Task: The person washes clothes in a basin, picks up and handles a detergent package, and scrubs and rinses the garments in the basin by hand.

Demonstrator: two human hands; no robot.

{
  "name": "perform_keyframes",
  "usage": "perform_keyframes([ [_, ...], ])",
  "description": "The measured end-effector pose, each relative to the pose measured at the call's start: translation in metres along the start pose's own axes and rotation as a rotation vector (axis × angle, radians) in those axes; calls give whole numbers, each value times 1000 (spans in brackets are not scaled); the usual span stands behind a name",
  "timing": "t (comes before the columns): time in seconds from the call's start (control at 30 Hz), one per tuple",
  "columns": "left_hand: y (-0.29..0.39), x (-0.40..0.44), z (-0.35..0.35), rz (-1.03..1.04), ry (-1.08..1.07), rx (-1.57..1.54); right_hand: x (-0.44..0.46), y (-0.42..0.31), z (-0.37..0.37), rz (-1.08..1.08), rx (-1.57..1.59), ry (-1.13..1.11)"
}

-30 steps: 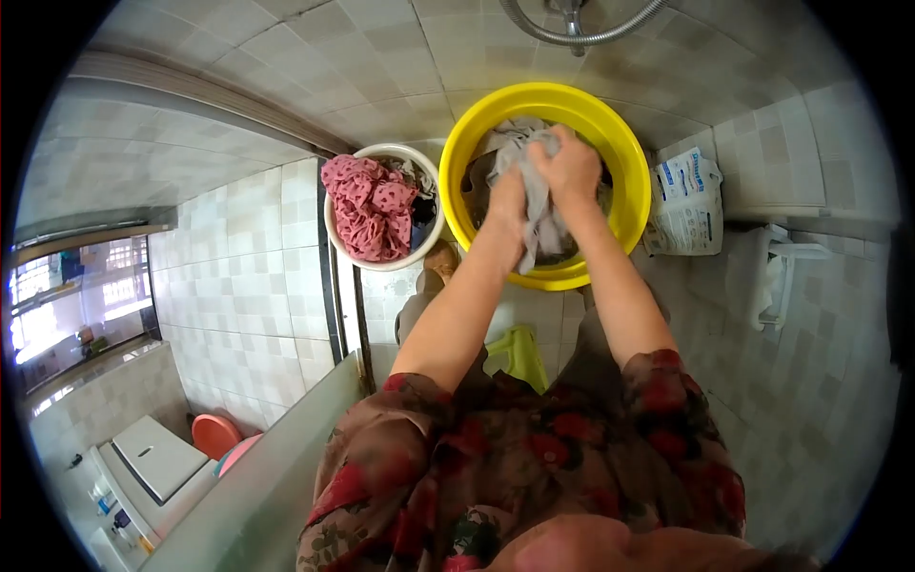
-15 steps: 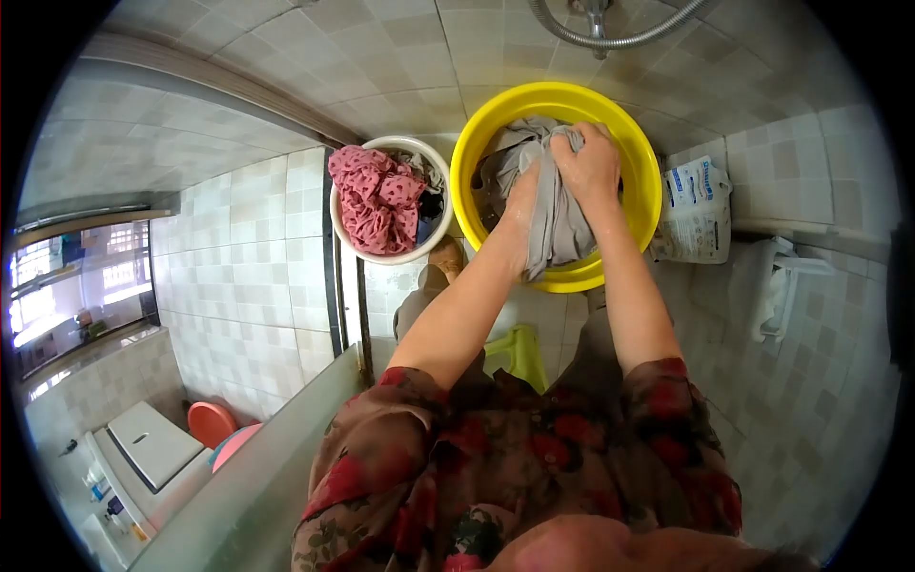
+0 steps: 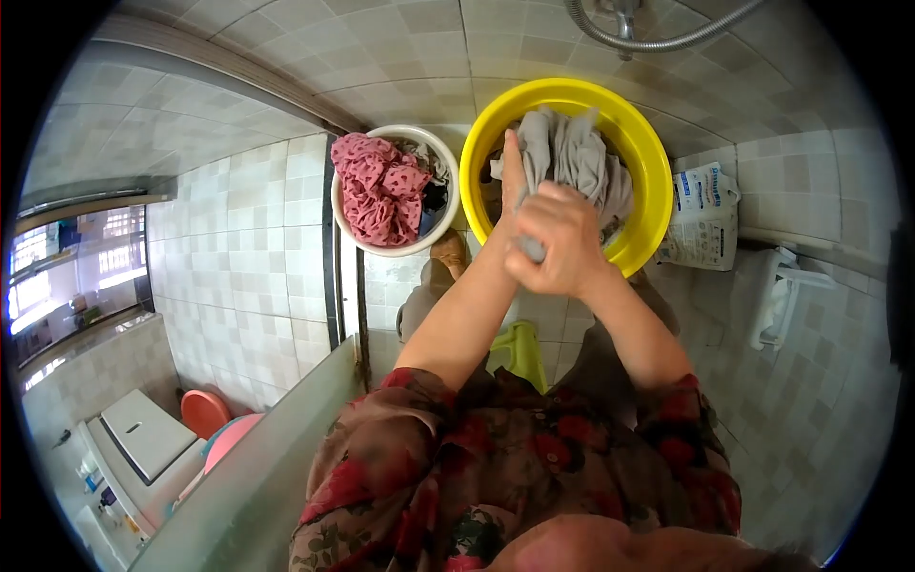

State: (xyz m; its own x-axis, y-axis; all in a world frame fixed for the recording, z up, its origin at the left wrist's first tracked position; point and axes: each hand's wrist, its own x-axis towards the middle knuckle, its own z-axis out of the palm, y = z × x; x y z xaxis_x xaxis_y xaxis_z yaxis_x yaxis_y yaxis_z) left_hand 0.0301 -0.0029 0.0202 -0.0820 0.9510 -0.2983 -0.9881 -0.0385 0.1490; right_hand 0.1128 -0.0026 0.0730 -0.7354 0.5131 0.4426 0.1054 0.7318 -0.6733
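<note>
A wet grey garment [image 3: 574, 157] is bunched up in the yellow basin [image 3: 658, 153], its near end drawn toward me over the rim. My right hand [image 3: 558, 236] is closed in a fist around that near end, just above my left wrist. My left hand [image 3: 513, 176] grips the same cloth at the basin's left side, one finger pointing up along it; its other fingers are hidden by the fabric.
Left of the basin stands a white tub [image 3: 343, 224] heaped with a pink patterned cloth [image 3: 376, 191] and darker clothes. A printed bag [image 3: 703, 214] leans at the right. A shower hose [image 3: 658, 45] hangs above; a green stool [image 3: 519, 353] is below me.
My right hand has pulled back toward me from inside the basin, bringing one end of the grey garment over my left wrist. My left hand stays near the basin's left side.
</note>
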Motion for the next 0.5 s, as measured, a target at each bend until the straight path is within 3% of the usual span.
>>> perform_keyframes([
  [0.03, 2, 1, -5, -17, -2, -1, 0, -6, 3, -105, -39, 2],
  [0.13, 5, 11, -26, -19, 20, 26, -2, -9, 7, -148, -46, 25],
  [0.2, -3, 11, -39, 172, 194, 388, -1, 11, 16, -125, -148, 72],
  [0.23, -13, 12, -55, 169, 194, 381, 0, 25, 20, -105, -254, 122],
  [0.3, -29, 21, -88, 482, -15, 1073, 13, 70, 11, 66, -344, 304],
  [0.33, -23, 21, -68, 496, -22, 1082, 14, 93, 4, 140, -327, 394],
  [0.4, -15, 7, -10, -162, 467, 337, 9, 103, 2, 239, -304, 484],
  [0.43, -11, 4, -4, -208, 548, 394, 9, 97, 0, 267, -333, 465],
  [0.5, -14, 7, -13, -92, 414, 357, 9, 88, 6, 283, -366, 443],
])
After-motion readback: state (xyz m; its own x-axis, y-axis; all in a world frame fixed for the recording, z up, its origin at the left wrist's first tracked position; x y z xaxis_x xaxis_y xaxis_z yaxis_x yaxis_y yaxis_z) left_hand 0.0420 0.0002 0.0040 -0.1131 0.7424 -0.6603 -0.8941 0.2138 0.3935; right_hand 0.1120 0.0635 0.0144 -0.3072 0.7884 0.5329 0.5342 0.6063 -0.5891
